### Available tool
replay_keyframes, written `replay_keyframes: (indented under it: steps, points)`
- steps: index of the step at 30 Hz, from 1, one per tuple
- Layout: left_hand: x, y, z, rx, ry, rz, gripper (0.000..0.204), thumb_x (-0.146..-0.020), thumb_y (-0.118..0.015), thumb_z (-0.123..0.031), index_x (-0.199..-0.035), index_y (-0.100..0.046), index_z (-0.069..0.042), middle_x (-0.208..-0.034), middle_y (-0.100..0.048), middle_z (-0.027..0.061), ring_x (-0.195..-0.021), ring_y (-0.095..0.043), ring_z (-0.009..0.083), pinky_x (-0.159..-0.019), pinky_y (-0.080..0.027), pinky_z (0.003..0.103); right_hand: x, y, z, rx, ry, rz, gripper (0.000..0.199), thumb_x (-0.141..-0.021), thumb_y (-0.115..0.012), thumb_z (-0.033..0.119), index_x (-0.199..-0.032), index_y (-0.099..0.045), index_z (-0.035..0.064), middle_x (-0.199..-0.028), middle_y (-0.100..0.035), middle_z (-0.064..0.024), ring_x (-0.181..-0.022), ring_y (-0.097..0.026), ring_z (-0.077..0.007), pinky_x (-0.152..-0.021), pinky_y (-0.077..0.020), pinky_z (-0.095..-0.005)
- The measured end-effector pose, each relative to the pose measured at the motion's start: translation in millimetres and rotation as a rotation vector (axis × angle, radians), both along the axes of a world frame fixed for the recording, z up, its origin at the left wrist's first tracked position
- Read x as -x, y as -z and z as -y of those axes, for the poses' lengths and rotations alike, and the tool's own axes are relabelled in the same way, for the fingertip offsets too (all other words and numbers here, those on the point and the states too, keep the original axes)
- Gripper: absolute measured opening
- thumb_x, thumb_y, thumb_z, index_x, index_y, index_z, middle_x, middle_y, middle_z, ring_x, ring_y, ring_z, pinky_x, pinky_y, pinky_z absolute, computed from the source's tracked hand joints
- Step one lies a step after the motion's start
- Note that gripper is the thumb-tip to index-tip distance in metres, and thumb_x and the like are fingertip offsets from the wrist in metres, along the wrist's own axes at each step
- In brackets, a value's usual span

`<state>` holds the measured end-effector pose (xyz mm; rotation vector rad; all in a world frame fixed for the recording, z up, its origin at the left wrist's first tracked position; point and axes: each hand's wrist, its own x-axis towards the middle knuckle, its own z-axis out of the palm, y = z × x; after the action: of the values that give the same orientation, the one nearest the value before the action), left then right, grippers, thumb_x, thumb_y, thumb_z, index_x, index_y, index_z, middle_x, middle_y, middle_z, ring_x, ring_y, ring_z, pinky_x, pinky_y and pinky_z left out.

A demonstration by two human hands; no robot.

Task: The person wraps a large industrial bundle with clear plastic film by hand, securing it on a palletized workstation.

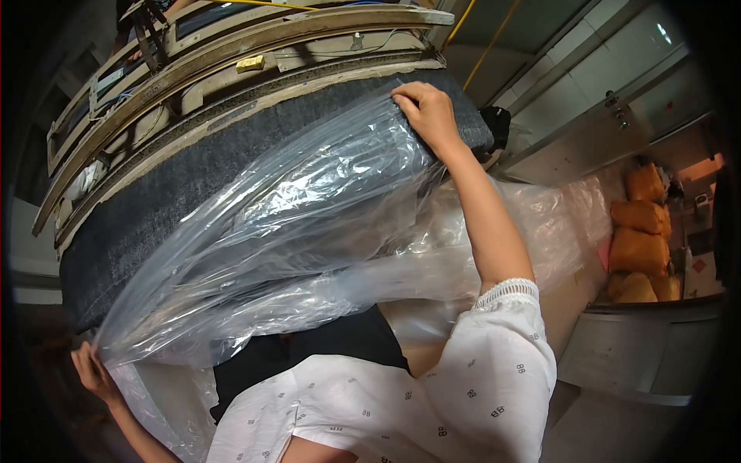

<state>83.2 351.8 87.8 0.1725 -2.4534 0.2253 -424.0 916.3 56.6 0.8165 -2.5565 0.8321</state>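
A wide sheet of clear plastic film (309,193) stretches between my two hands, shiny and wrinkled, its upper edge gathered into long folds. My right hand (429,116) pinches its far right corner over the dark padded surface of a long machine bed (255,143). At the lower left, my left hand (93,369) is closed on the film's other end, beside the bed's left corner. The film's near part hangs over the bed's front edge toward my lap. More of it trails off to the right, behind my right forearm.
Long metal bars (255,42) run along the back of the bed, with a small yellow block (250,63) on them. Part of another person shows at the top left. Orange-yellow bundles (641,251) are stacked at the right, beyond a metal cabinet (625,355).
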Motion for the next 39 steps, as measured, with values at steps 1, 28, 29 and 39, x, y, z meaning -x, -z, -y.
replay_keyframes:
  steps: [1,28,29,39]
  points:
    - [-0.9,1.7,-21.0,-0.126,-0.02,0.007,0.015,-0.084,-0.056,0.002,-0.098,-0.057,0.006,-0.083,-0.051,0.0131,-0.074,-0.05,0.0263,-0.066,-0.043,0.031,13.6,5.7,-4.9,0.121,-0.007,0.024,0.017,-0.075,-0.064,0.012,-0.091,-0.064,0.0062,-0.095,-0.062,-0.0114,-0.093,-0.057,-0.024,-0.077,-0.0463,-0.036]
    - [228.6,62.9,150.4,-0.958,-0.193,-0.378,0.033,-0.086,-0.058,-0.029,-0.104,-0.063,-0.002,-0.091,-0.064,0.0023,-0.085,-0.054,0.0075,-0.079,-0.04,0.02,85.9,28.7,82.8,0.413,0.331,-0.203,0.016,-0.079,-0.061,0.016,-0.081,-0.059,0.0,-0.077,-0.06,-0.0155,-0.073,-0.057,-0.0305,-0.067,-0.0438,-0.0374]
    - [234.2,63.9,150.5,-0.947,-0.211,-0.359,0.033,-0.086,-0.06,-0.029,-0.106,-0.063,-0.003,-0.093,-0.064,0.0017,-0.085,-0.054,0.0072,-0.078,-0.04,0.02,87.3,28.5,83.5,0.406,0.331,-0.205,0.016,-0.079,-0.061,0.016,-0.081,-0.059,0.0,-0.077,-0.06,-0.0155,-0.073,-0.057,-0.0305,-0.067,-0.0438,-0.0374]
    - [236.0,82.5,185.7,-0.765,-0.315,-0.352,0.024,-0.08,-0.065,-0.026,-0.081,-0.055,-0.005,-0.07,-0.042,-0.0034,-0.066,-0.039,0.0077,-0.062,-0.034,0.022,84.5,25.7,86.9,0.314,0.488,-0.193,0.027,-0.075,-0.061,0.018,-0.085,-0.044,-0.0013,-0.096,-0.042,-0.0192,-0.092,-0.044,-0.0349,-0.082,-0.0361,-0.0399]
